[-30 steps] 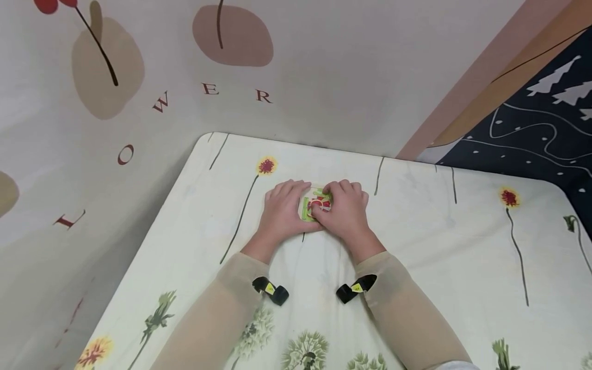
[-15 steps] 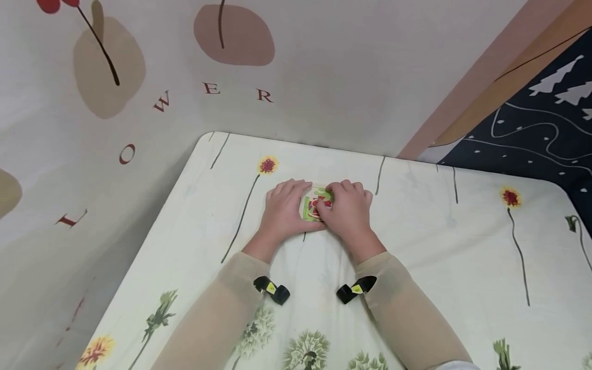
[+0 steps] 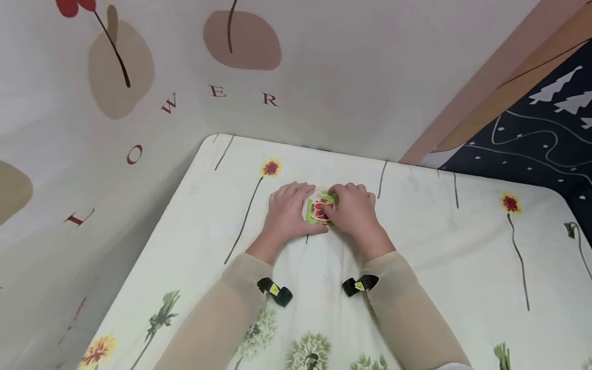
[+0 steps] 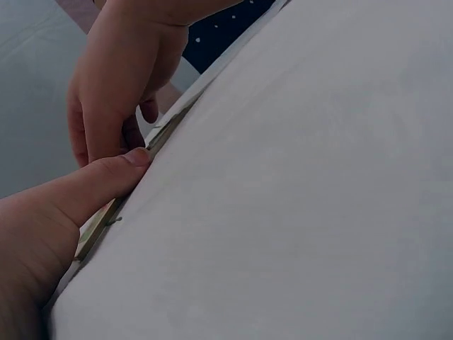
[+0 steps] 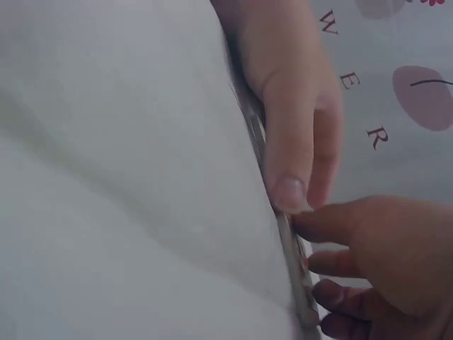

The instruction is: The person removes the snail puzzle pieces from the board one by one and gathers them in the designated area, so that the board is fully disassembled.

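Steadying work on a flower-printed table (image 3: 439, 257): the left hand (image 3: 288, 211) grips, and the right hand (image 3: 357, 213) bends over, a patterned board (image 3: 316, 202) lying flat between them. The left thumb lines the near edge, fingers the far; the right thumb rests on the red design (image 3: 318, 208), though whether it pinches anything cannot be told. Sound practice, presumably: hold the edges firmly, press lightly and evenly.

Wall (image 3: 370, 92), far & left side: 5 separate caps, dk red, in a curve, L-to-R "L" (image 3: 79, 218), "O" (image 3: 134, 154), "W" (image 3: 169, 103), "E" (image 3: 217, 91), "R" (image 3: 270, 99). "W", "E", "R" also legible in rt-wrist view. Lft yel. label (image 3: 275, 289) & rt yel. label (image 3: 359, 285), on blk wrist cams (image 3: 284, 297): print too sm. to read.
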`<act>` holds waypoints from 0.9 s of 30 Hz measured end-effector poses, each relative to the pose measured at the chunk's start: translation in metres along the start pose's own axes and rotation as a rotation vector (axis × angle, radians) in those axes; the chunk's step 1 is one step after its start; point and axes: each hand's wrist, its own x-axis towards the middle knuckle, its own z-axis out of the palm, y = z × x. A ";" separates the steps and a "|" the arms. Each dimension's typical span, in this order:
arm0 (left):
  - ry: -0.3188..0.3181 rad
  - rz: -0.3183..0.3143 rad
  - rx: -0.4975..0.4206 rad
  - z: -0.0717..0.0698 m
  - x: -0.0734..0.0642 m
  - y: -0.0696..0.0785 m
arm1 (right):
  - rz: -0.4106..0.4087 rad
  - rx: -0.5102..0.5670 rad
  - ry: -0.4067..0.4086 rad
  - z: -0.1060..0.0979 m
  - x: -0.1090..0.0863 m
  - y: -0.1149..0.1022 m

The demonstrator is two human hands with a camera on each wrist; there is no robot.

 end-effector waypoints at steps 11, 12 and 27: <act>-0.028 -0.014 0.027 0.006 -0.006 0.000 | 0.049 0.047 -0.212 -0.015 0.007 0.001; -0.026 -0.013 0.026 0.006 -0.005 0.000 | 0.049 0.051 -0.214 -0.016 0.008 0.001; -0.009 -0.012 0.032 0.005 0.001 -0.003 | 0.095 0.161 -0.199 -0.020 0.016 0.000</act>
